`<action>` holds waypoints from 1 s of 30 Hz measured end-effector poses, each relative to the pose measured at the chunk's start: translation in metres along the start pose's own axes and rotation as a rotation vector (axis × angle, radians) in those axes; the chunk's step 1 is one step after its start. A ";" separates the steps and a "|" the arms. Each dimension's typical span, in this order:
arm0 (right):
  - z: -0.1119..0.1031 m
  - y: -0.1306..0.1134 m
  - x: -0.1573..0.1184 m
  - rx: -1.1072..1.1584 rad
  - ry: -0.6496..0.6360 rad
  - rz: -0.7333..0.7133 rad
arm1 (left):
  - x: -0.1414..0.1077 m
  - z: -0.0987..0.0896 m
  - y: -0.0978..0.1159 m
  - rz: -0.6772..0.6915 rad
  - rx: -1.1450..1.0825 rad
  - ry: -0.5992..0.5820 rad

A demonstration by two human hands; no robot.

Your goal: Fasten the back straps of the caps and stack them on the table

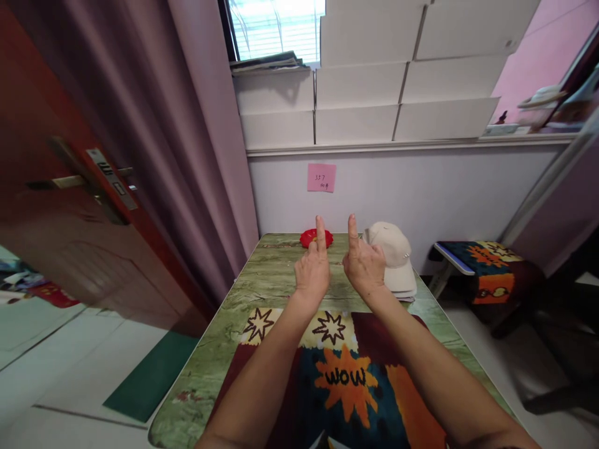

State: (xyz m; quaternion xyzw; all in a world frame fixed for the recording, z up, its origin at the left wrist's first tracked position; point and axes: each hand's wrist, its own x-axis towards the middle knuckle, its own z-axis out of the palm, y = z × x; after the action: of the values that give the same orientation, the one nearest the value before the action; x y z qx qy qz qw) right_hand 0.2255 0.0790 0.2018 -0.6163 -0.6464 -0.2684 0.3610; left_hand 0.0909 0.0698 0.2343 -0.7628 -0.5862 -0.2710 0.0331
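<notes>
Both hands are raised over the table with the index finger pointing up and the other fingers curled in. My left hand [313,268] is in front of a red flower-shaped dish [309,237] at the table's far edge, and its finger overlaps the dish in view. My right hand [364,265] is just left of a cream baseball cap [395,249] and partly covers it. Nothing shows in either hand. Under the forearms lies a patterned cloth [346,380] with an orange "WOW" burst.
The green wood-patterned table [196,374] stands against a wall bearing a pink paper note [321,178]. At left are a purple curtain [206,112] and a brown door [42,218]. A stool with a matching cloth [496,268] is at right.
</notes>
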 end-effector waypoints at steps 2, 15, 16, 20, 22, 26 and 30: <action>-0.001 0.000 -0.001 -0.015 0.007 0.000 | -0.001 0.000 0.001 0.008 0.014 -0.007; 0.043 0.056 -0.100 0.108 -0.240 -0.024 | -0.079 0.098 -0.093 0.137 -0.079 -0.195; 0.048 0.065 -0.122 0.125 -0.275 -0.017 | -0.095 0.114 -0.106 0.134 -0.056 -0.205; 0.058 0.086 -0.196 0.190 -0.447 0.148 | -0.140 0.158 -0.144 0.106 -0.005 -0.254; 0.062 0.087 -0.215 0.200 -0.496 0.237 | -0.146 0.167 -0.151 0.115 -0.008 -0.231; 0.069 0.086 -0.222 0.195 -0.477 0.330 | -0.144 0.173 -0.156 0.145 -0.030 -0.170; 0.066 0.103 -0.216 0.203 -0.379 0.418 | -0.145 0.175 -0.160 0.176 -0.059 -0.170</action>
State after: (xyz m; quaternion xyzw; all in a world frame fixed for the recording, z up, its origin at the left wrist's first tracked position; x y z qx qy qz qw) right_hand 0.3142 0.0112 -0.0203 -0.7361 -0.5847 -0.0024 0.3411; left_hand -0.0134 0.0571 -0.0226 -0.8321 -0.5095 -0.2185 -0.0155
